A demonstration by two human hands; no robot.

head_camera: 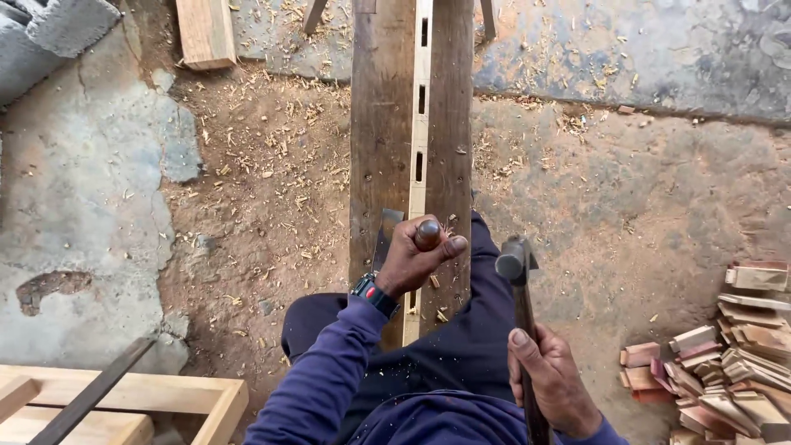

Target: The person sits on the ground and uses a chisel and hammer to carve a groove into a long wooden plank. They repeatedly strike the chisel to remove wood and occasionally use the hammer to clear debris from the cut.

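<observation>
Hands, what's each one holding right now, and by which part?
Left hand grips a chisel around its wooden handle, near the butt. Right hand grips a hammer partway down its handle.

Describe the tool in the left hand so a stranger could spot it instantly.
Find the long dark wooden bench running up the middle of the view, with a pale slotted strip along it. At its near end the left hand grips a chisel upright. Its rounded brown handle top sets it apart from the steel-headed hammer beside it.
</observation>
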